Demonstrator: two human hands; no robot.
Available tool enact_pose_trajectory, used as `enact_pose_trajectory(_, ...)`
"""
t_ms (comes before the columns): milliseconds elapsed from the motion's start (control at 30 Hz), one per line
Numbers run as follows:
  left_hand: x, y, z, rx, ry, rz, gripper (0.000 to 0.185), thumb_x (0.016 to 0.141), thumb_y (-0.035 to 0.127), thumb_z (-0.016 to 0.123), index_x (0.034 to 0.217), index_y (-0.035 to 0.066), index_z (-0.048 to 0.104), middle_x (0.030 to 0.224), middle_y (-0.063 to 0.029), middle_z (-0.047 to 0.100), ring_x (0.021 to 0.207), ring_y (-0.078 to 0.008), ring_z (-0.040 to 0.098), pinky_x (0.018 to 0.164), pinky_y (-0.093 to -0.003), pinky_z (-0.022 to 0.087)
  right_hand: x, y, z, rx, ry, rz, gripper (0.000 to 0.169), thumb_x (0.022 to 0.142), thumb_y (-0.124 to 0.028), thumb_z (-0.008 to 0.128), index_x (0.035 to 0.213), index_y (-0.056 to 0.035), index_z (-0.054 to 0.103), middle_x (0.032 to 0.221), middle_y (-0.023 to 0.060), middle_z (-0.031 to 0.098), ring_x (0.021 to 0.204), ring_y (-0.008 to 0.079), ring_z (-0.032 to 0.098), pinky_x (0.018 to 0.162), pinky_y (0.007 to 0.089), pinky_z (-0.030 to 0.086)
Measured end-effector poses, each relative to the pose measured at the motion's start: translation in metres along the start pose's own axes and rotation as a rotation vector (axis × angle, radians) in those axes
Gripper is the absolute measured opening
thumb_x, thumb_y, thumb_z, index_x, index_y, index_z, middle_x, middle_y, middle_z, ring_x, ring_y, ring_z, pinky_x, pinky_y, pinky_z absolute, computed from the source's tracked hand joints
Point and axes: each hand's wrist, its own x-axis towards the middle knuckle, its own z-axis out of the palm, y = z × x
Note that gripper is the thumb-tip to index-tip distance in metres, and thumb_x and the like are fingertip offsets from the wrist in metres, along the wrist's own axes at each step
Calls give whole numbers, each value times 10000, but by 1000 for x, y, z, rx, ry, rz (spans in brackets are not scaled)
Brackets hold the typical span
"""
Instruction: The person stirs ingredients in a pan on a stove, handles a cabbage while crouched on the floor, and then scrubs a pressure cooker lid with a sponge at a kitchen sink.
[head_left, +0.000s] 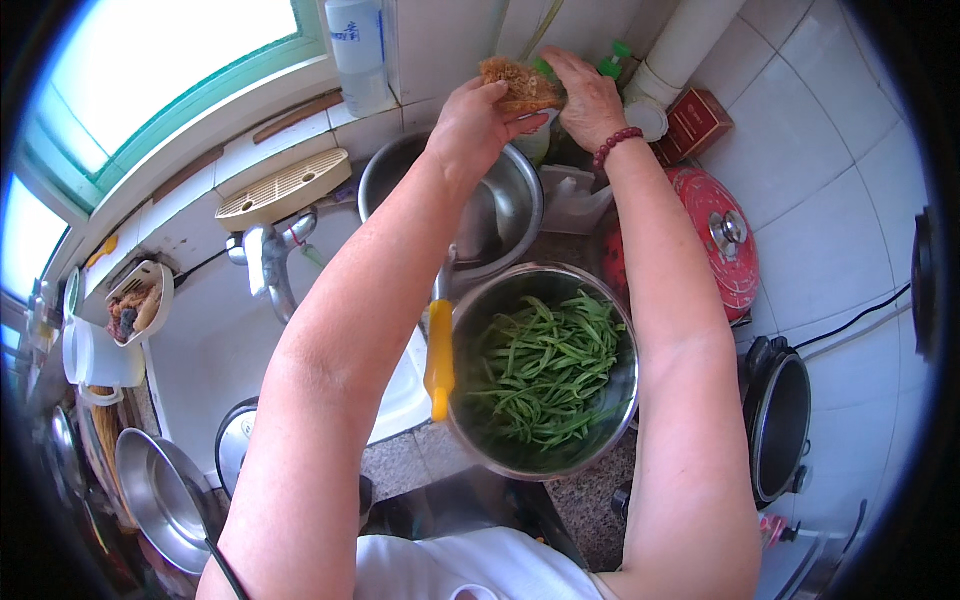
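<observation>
A brown fibrous scrubber (521, 84), which looks like loofah, is gripped in my left hand (474, 116) at the far end of the counter. My right hand (589, 94), with a dark red bead bracelet on its wrist, is just right of it at a green pump top (543, 69). Whether the fingers grip or press that top is hidden. Below the hands stands a partly covered bottle (536, 142). A second green pump top (615, 60) is behind my right hand. Under my left forearm lies a steel basin (517, 191).
Between my arms, a steel pot (631, 390) holds cut green beans (555, 367); a yellow-handled utensil (440, 360) lies along its left side. Left are a white sink (202, 322) and faucet (266, 262). A red lid (694, 202) and dark pot (780, 427) stand right.
</observation>
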Motion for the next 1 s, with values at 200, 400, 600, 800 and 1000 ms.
enact_pose_trajectory(200, -54, 51, -21, -9, -112, 69, 385, 1057, 120, 386, 1385, -81, 392, 1378, -264, 521, 1255, -430, 559, 1067, -571, 483, 25, -1, 11, 19, -153, 66, 656, 785, 36, 589, 1424, -102, 532, 1394, 189, 576, 1288, 367, 548, 1102, 416, 425)
enact_pose_trajectory(400, -178, 124, -33, 218, -280, -27, 389, 1078, 209, 398, 1363, -52, 444, 1264, -219, 614, 1149, -299, 643, 1007, -423, 531, 29, 37, -9, -57, -80, 230, 647, 790, -70, 542, 1437, -47, 524, 1308, 249, 624, 1207, 377, 598, 1067, 425, 451)
enact_pose_trajectory(600, -330, 163, -69, 311, -49, -23, 485, 1035, 252, 523, 1415, -40, 446, 1342, -212, 573, 1183, -327, 632, 1000, -479, 547, -40, -186, -80, 1133, -343, -14, 387, 1060, -210, 439, 1377, -34, 575, 1328, 114, 645, 1228, 216, 614, 1050, 360, 470)
enact_pose_trajectory(800, -422, 154, -97, 243, 115, -88, 495, 1016, 243, 575, 1405, -37, 449, 1290, -177, 602, 1123, -260, 674, 928, -463, 598, -135, -353, -84, 1516, -934, 160, 275, 1021, -185, 545, 1165, 8, 677, 1050, 82, 709, 985, 127, 670, 903, 285, 533)
enact_pose_trajectory(1000, -490, 153, -115, 1174, 535, 104, 469, 1022, 225, 577, 1439, 63, 438, 1397, -167, 541, 1271, -293, 568, 1060, -406, 473, -193, -408, -49, 1304, -572, 271, 158, 882, 26, 641, 1030, 20, 696, 1013, 79, 721, 904, 154, 691, 798, 303, 566)
